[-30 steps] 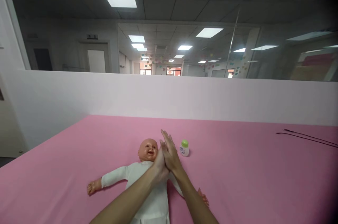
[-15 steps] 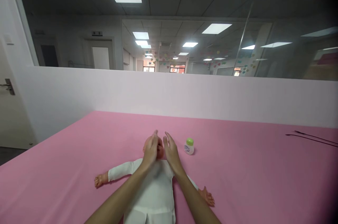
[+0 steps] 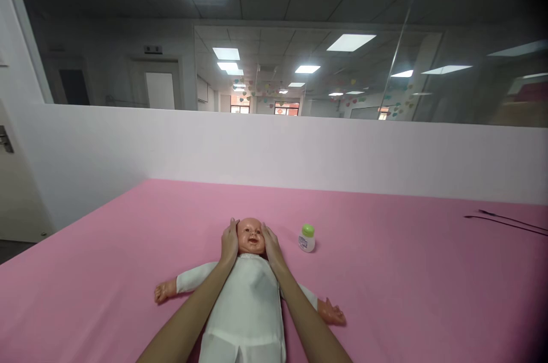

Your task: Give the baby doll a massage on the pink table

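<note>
A baby doll in white clothes lies on its back on the pink-covered table, arms spread to the sides. My left hand rests flat along one side of the doll's head. Against the other side of that head lies my right hand. Both hands are open, with fingers stretched out and pointing away from me. The doll's face shows between my palms, while the sides of its head are covered. My forearms pass over its arms.
A small clear jar with a green lid stands right of the doll's head. Two thin dark cords lie at the far right of the pink cover. Behind rises a white low wall with glass above.
My hands have moved apart, from above the doll's head and neck to either side of its head. The doll's face is now uncovered. The camera view has shifted slightly.
</note>
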A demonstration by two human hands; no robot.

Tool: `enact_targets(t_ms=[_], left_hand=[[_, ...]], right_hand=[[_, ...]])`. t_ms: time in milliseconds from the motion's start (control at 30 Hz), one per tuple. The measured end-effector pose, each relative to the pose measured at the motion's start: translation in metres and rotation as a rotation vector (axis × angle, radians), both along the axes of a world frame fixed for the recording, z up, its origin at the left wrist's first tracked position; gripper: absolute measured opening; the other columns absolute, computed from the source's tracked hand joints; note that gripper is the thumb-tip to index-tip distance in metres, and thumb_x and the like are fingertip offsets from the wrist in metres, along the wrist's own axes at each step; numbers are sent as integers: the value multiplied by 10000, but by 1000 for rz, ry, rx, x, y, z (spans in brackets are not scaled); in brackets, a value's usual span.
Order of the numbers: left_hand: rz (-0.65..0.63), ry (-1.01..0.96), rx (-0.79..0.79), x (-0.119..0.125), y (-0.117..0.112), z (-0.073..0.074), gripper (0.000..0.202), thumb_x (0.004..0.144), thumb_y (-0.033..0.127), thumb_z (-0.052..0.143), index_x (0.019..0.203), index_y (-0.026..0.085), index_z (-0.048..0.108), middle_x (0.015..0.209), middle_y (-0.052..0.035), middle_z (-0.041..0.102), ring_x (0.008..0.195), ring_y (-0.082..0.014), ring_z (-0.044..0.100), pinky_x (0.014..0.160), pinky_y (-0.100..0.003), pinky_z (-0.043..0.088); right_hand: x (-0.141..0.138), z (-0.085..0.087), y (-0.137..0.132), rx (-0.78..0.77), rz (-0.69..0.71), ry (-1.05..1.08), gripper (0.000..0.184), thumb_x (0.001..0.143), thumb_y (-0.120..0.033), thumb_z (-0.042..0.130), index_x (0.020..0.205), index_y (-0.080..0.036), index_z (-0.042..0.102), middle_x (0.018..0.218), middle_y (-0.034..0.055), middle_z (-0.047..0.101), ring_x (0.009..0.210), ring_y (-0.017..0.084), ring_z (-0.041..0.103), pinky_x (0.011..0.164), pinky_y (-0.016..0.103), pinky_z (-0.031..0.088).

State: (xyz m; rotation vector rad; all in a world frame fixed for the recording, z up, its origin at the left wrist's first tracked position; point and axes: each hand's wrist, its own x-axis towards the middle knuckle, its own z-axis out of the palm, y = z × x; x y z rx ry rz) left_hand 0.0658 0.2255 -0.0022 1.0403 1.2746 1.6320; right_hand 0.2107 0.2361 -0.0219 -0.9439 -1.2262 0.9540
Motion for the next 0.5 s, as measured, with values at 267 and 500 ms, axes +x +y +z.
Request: enact_targets(t_ms=[267,500], left_hand=[[48,-23,50,14,10,0,554,994,566,450,1101,133,778,1252,-174,761,1233,-304,678,1123,-421,459],[126,364,133,5,-17,12,386,969,544,543,1064,283,812,1193,-108,789,1110,-332,697,1024,-439,478]], right_hand=[[7,7,12,-89,52,150,687,726,-820,690,993,-192,765,1115,112,795,1142,325,707,1065,499,530],[13,-2,8,-32,37,114,707,742,-750,742,1186,-201,760,1353,114,723,1332,330,617,1200,490,424]])
